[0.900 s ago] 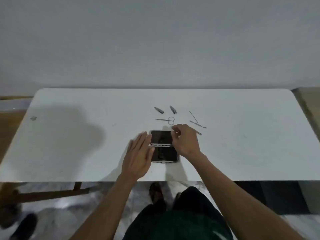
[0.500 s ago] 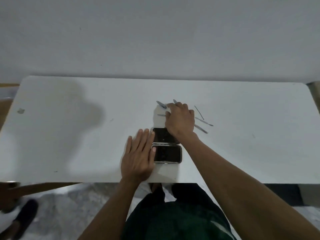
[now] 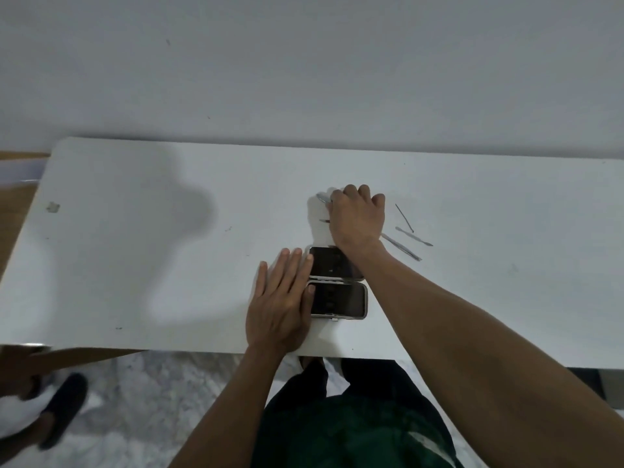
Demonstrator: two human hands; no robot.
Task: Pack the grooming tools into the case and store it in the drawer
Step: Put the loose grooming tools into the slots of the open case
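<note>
Right hand (image 3: 356,217) now curled over thin metal clipper (image 3: 323,197), past case (image 3: 341,300).

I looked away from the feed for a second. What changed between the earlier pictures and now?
The right hand left the far edge of the open case and reached away from the person to the loose tools, where its fingers now curl over a nail clipper. Whether it grips the clipper is hidden. The left hand stayed flat against the case's left side; the case and the thin tools to the right did not move.
</note>
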